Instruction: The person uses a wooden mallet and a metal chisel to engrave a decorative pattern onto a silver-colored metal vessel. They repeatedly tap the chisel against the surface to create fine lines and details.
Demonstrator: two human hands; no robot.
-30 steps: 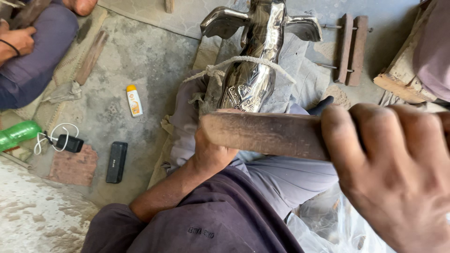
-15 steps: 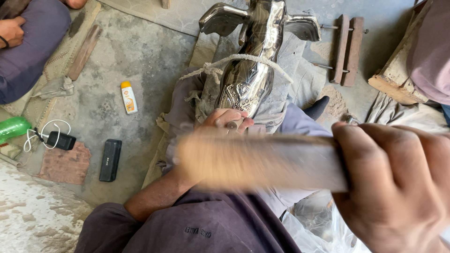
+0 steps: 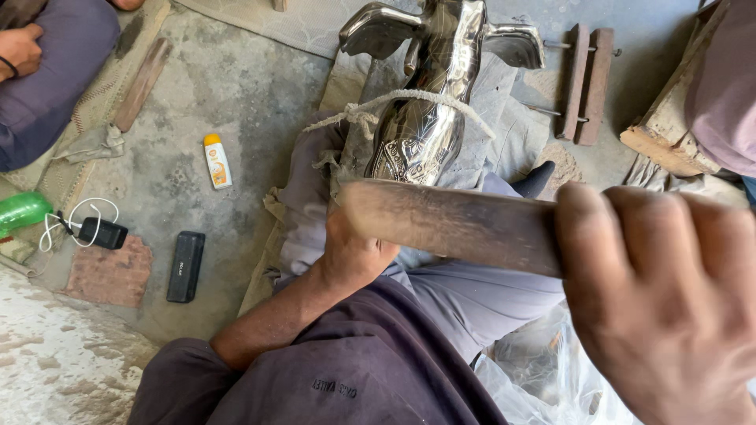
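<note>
Mid-strike: right hand (image 3: pixel 669 307) fingers clamped on stick (image 3: pixel 449 224), left hand (image 3: pixel 354 252) steadying bird (image 3: pixel 429 102) mid-frame, grip hidden.

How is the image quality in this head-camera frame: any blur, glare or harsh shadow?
Head view: even daylight, no hard shadows; the right hand sits close to the lens, large and slightly soft, and the wooden stick it grips is blurred at its far end; bright reflections on the polished metal bird figure; the left hand and the concrete floor look sharp.
</note>
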